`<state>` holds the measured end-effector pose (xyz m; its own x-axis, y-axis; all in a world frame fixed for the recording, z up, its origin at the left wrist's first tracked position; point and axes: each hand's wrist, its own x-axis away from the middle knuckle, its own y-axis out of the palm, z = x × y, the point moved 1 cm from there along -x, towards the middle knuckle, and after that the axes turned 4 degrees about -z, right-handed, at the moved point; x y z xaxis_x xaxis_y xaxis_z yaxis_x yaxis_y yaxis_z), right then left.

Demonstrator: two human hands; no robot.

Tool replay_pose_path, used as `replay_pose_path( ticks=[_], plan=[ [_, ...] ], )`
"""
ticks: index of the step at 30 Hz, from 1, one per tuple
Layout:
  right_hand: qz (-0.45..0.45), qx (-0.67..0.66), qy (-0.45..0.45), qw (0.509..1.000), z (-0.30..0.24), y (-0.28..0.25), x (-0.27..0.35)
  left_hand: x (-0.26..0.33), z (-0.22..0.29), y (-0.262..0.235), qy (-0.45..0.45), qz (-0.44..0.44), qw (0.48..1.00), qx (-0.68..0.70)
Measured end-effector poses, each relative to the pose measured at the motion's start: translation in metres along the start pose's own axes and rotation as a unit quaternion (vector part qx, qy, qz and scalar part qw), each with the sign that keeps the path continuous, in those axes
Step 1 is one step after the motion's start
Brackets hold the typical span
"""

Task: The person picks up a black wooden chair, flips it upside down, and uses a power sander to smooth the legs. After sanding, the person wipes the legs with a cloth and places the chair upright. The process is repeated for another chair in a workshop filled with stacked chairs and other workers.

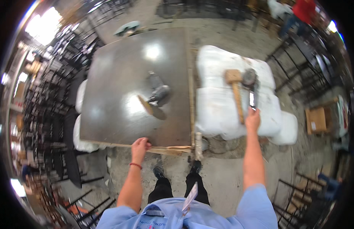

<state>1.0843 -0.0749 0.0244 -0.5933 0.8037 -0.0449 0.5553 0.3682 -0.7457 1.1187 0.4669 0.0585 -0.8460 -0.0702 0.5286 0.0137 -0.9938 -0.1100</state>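
Note:
My right hand point(253, 118) is wrapped round the shiny metal handle of a tool with a dark rounded head point(249, 77), held over the white wrapped bundles. Just left of that tool lies a wooden mallet point(234, 79), its handle pointing toward me. At the near edge of a large dark tabletop point(116, 84), my left hand point(140, 148) has its fingers curled closed; whatever they may hold is hidden. A grey handheld power sander point(158, 93) with a round yellowish pad rests tilted on the tabletop, beyond my left hand.
White plastic-wrapped bundles point(219, 110) stand right of the tabletop. An open cardboard box point(315, 120) is farther right. Dark metal frames point(51, 95) crowd the left side. A person in a red top point(303, 10) is at the far right.

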Motion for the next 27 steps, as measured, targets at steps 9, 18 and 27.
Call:
replay_pose_path(
  ticks=[9,18,27],
  plan=[
    [0.001,0.027,0.012,1.000,-0.003,-0.008,0.012,0.003,-0.007,0.006,-0.002,-0.002,1.000,-0.015],
    [0.005,-0.010,-0.022,1.000,0.000,-0.050,-0.088,0.003,-0.010,0.000,0.007,-0.032,0.999,0.002],
    [-0.160,0.166,-0.004,0.973,-0.056,-0.016,-0.128,0.081,-0.101,-0.062,-0.102,-0.038,0.976,-0.186]
  ],
)
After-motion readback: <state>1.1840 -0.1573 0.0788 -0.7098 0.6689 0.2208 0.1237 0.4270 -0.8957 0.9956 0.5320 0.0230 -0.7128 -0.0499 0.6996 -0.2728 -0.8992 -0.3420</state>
